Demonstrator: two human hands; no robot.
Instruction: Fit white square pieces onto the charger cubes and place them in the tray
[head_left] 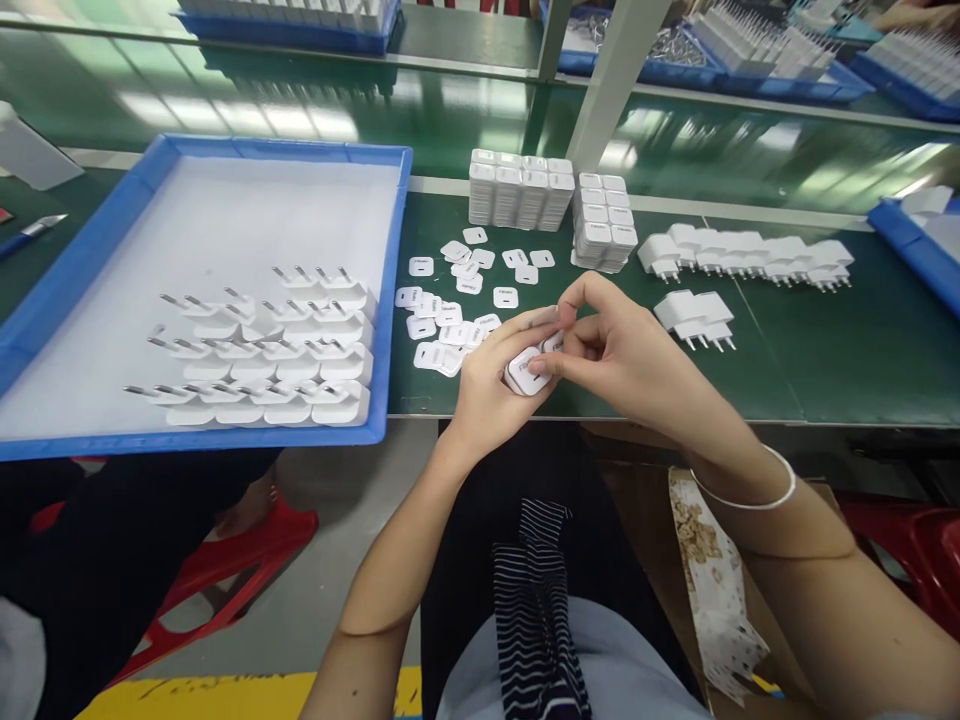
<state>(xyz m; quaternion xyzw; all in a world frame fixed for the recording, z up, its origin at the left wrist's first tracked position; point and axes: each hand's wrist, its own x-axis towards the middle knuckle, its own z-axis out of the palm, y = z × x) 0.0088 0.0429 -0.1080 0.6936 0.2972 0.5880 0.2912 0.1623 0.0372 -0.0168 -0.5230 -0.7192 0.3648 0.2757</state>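
My left hand [491, 385] is wrapped round white plug chargers [523, 372], which show rounded-square end faces with small print and a dark slot. At least two such faces show side by side. My right hand [607, 345] reaches in from the right, its thumb pressed on the nearer face and its index finger bent at the far side. Fingers partly cover the second white face [553, 343]. Loose white face plates [505, 297] lie scattered on the green bench just beyond my left hand. Stacked white plates [521, 190] stand behind them.
A blue-rimmed tray [397, 300] on the left holds rows of white chargers, pins up. More chargers [757, 250] lie in a row on the right, with a small group [696, 315] nearer. A second stack [602, 220] stands by the upright post [611, 80]. A pen-like knife [34, 235] lies far left.
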